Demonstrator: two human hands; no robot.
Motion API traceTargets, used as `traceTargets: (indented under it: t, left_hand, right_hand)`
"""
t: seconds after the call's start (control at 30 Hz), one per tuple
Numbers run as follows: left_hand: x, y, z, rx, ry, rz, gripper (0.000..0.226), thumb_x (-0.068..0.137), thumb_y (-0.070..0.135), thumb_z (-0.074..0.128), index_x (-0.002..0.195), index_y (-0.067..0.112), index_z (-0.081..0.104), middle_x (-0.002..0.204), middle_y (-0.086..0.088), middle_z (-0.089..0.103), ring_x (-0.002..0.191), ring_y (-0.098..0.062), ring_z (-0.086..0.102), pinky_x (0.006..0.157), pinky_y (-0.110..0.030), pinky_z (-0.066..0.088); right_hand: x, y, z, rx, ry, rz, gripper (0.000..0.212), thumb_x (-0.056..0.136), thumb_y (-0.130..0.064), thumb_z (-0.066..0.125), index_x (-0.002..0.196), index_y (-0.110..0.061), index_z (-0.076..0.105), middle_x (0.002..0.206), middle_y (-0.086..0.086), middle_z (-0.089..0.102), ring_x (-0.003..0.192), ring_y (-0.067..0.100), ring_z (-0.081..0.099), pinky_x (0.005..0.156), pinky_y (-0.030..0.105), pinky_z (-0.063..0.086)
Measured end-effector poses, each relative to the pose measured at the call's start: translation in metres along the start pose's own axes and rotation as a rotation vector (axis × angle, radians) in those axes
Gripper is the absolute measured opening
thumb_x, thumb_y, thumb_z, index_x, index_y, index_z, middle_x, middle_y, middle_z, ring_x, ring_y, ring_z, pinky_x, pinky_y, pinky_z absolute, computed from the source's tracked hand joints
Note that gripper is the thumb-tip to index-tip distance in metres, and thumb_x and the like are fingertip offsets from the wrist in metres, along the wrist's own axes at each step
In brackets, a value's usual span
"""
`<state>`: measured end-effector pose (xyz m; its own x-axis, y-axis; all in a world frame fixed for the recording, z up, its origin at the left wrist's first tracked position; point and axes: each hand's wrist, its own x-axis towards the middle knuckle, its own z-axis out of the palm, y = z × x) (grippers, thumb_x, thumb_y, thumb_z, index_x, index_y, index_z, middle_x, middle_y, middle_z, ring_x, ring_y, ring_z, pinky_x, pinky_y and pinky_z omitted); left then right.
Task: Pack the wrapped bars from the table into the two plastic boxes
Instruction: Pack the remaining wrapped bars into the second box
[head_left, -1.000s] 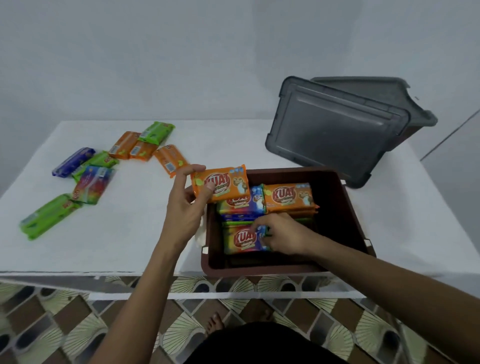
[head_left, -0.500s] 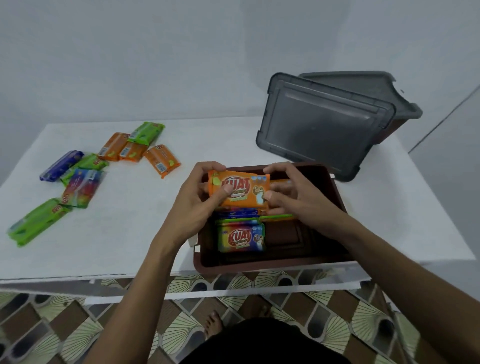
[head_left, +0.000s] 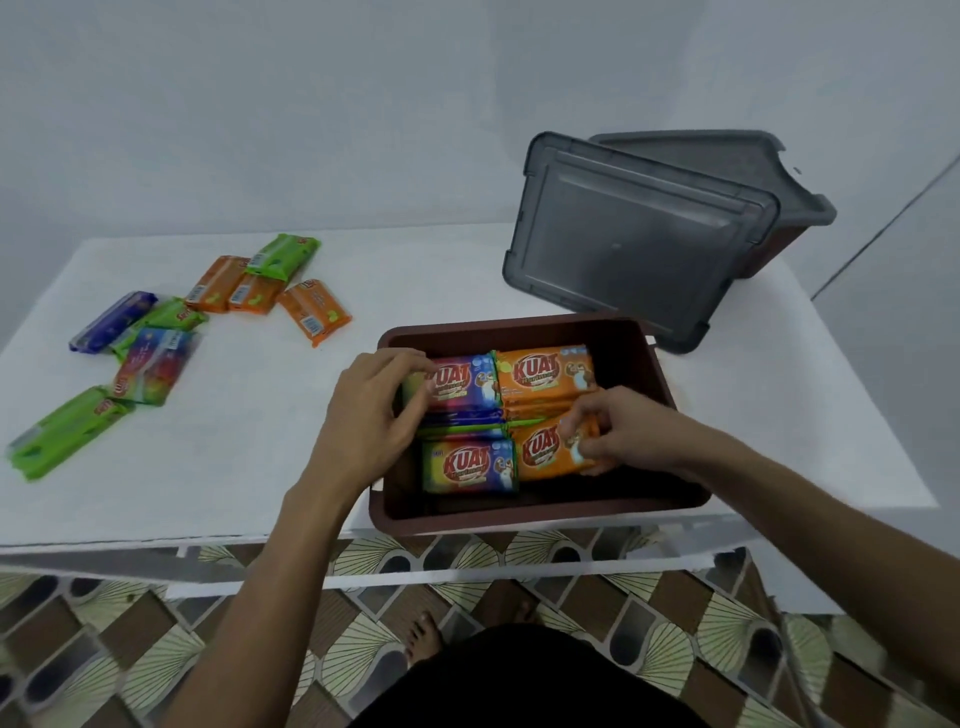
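An open brown plastic box (head_left: 670, 488) stands at the table's front edge and holds several wrapped bars in stacks. My right hand (head_left: 623, 434) pinches an orange bar (head_left: 545, 452) at the box's front right, on top of a stack. My left hand (head_left: 374, 415) reaches over the box's left wall, its curled fingers on the left end of a purple bar (head_left: 462, 382) at the back left. An orange bar (head_left: 545, 371) lies at the back right and a multicoloured bar (head_left: 467, 465) at the front left. A second brown box (head_left: 769, 249) with a grey lid stands at the back right.
A loose grey lid (head_left: 634, 244) leans against the second box behind the open one. Several green, orange, purple and multicoloured bars (head_left: 156, 364) lie scattered on the white table's (head_left: 260, 441) left side. Patterned floor tiles and a bare foot show below the front edge.
The orange bar that both hands held above the box now lies at the front right inside it. My left hand has let go of it and moved to the purple bar.
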<state>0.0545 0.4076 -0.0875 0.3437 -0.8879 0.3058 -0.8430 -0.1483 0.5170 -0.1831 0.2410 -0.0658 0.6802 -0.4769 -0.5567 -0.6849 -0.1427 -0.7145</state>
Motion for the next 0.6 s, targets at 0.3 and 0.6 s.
traceTargets:
  t: [0.3, 0.6]
  left_hand:
    - [-0.003, -0.003, 0.005, -0.070, 0.032, -0.041, 0.028, 0.095, 0.036, 0.051, 0.115, 0.021, 0.064, 0.121, 0.005, 0.063, 0.113, -0.011, 0.053, 0.092, -0.034, 0.045]
    - [-0.005, -0.024, -0.007, -0.145, 0.091, -0.021, 0.017, 0.095, 0.025, 0.058, 0.109, 0.022, 0.068, 0.127, 0.006, 0.059, 0.119, -0.003, 0.047, 0.096, -0.007, 0.033]
  right_hand:
    - [0.028, 0.007, 0.021, -0.764, 0.061, -0.073, 0.013, 0.094, -0.018, 0.054, 0.106, -0.014, 0.059, 0.126, 0.009, 0.054, 0.112, 0.028, 0.057, 0.092, 0.037, 0.052]
    - [0.019, -0.086, 0.024, -0.705, 0.203, -0.309, 0.020, 0.094, -0.043, 0.053, 0.108, -0.032, 0.061, 0.090, -0.009, 0.067, 0.077, 0.011, 0.062, 0.071, 0.033, 0.053]
